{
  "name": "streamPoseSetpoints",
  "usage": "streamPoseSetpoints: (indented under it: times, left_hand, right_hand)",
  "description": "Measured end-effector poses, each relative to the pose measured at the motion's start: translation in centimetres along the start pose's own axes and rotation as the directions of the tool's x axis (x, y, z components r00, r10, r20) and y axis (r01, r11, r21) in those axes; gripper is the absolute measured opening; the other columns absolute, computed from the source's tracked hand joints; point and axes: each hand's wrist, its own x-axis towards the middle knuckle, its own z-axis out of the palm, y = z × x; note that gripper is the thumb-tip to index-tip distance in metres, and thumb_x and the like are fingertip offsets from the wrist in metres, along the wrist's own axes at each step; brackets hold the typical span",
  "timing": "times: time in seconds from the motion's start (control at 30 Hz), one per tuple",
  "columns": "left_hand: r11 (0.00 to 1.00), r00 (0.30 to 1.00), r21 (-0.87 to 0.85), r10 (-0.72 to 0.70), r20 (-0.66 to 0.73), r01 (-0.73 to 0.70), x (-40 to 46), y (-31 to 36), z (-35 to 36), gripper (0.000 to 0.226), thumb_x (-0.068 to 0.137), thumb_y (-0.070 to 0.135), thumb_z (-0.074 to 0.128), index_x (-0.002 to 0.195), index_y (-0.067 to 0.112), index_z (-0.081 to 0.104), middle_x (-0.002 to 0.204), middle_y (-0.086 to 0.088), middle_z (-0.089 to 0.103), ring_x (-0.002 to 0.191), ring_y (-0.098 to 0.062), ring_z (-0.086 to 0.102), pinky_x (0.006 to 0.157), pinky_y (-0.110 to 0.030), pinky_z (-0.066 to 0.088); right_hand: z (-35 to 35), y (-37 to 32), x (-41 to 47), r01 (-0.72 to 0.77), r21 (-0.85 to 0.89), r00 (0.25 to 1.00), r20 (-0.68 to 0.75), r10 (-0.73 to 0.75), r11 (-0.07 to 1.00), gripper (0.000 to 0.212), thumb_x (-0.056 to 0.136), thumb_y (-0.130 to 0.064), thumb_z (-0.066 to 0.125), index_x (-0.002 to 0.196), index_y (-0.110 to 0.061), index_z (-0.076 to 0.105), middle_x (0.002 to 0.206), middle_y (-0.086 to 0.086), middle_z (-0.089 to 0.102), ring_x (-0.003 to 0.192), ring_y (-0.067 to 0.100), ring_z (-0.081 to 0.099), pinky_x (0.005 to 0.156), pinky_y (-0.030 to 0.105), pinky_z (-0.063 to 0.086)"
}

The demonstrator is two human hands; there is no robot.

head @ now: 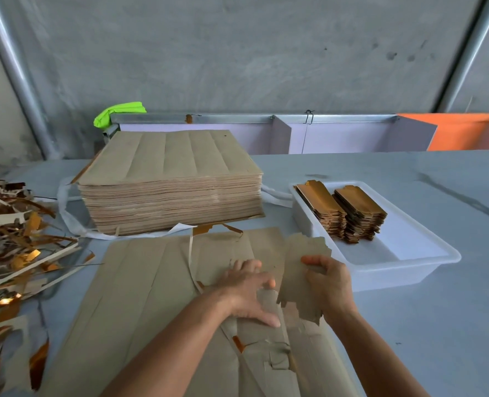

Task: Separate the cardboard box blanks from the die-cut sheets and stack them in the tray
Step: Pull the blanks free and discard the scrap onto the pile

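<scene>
1. Nearest the camera, on the grey table (409, 325), lies the die-cut sheet (151, 282) being worked, grey side up, its right part already torn and ragged.

2. On that sheet the left hand (249, 293) presses down with fingers straight and spread, thumb reaching toward the tear; it pins the sheet and does not grip it.

3. Just to its right the right hand (329, 285) holds a freed box blank (300, 270), thumb on top and fingers curled behind its edge, lifted and tilted clear of the sheet. Its lower edge looks jagged where the nicks gave way.

4. To do this step well, I judge: keep the left palm close beside the cut line so the sheet cannot lift, pull the blank away along the cut and not across it, and check for clinging waste slivers before stacking.

5. Farther right stands the white tray (409, 270), holding two stacks of blanks (343, 213) at its far end; the new blank should go squarely on one, aligned the same way.

6. Left of the sheet sprawls a heap of waste strips (16, 247).

7. Beyond, the tall pile of uncut sheets (171, 190) waits.
</scene>
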Motion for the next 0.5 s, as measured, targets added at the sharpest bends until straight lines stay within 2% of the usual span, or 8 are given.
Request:
streamPoseSetpoints:
  times: [0.1,0.17,0.3,0.4,0.5]
  left_hand:
    - [0.999,1.000,0.052,0.006,0.016,-0.007,0.3,0.3,0.3,0.061,0.062,0.059,0.075,0.111,0.038,0.045,0.146,0.003,0.022,0.135,-0.021,0.017,0.106,-0.039,0.020]
    - [0.999,0.999,0.038,-0.004,0.032,0.003,0.5,0.4,0.2,0.054,0.063,0.056,0.076,0.106,0.038,0.047,0.149,0.003,0.021,0.137,-0.021,0.015,0.107,-0.040,0.019]
    - [1.000,0.999,0.009,-0.013,0.050,0.013,0.5,0.8,-0.2,0.041,0.068,0.048,0.076,0.097,0.035,0.050,0.150,0.004,0.021,0.138,-0.022,0.014,0.109,-0.042,0.017]
    - [0.988,0.999,-0.149,0.025,-0.025,-0.028,0.4,0.9,-1.1,0.030,0.071,0.034,0.078,0.080,0.032,0.050,0.139,0.006,0.038,0.131,-0.019,0.028,0.106,-0.035,0.025]
    - [0.957,0.997,-0.281,0.049,-0.061,-0.064,-0.2,0.5,-2.6,0.029,0.074,0.021,0.079,0.069,0.029,0.051,0.123,0.002,0.055,0.122,-0.016,0.044,0.106,-0.036,0.032]
  right_hand:
    - [-0.4,-0.3,0.2,0.015,0.006,1.000,-0.012,-0.015,1.000,0.028,0.086,0.004,0.053,0.095,-0.019,0.066,0.083,-0.013,0.051,0.074,0.010,0.053,0.057,0.022,0.049]
    - [-0.5,-0.2,0.2,0.006,-0.014,1.000,0.012,-0.006,1.000,0.027,0.087,0.003,0.054,0.093,-0.022,0.065,0.087,-0.010,0.051,0.075,0.010,0.053,0.051,0.017,0.044]
    - [-0.6,0.1,0.0,0.000,-0.006,1.000,0.029,0.001,1.000,0.025,0.087,0.002,0.055,0.092,-0.020,0.065,0.093,-0.004,0.053,0.080,0.012,0.053,0.056,0.020,0.047]
    - [-0.6,-0.3,-0.3,0.054,-0.058,0.997,0.050,-0.051,0.997,0.026,0.086,0.004,0.054,0.095,-0.017,0.067,0.086,-0.011,0.052,0.076,0.007,0.051,0.061,0.020,0.046]
    - [-1.0,-1.2,-0.6,0.130,-0.143,0.991,0.040,-0.125,0.981,0.028,0.086,0.004,0.053,0.101,-0.014,0.069,0.083,-0.016,0.052,0.080,0.013,0.056,0.071,0.033,0.053]
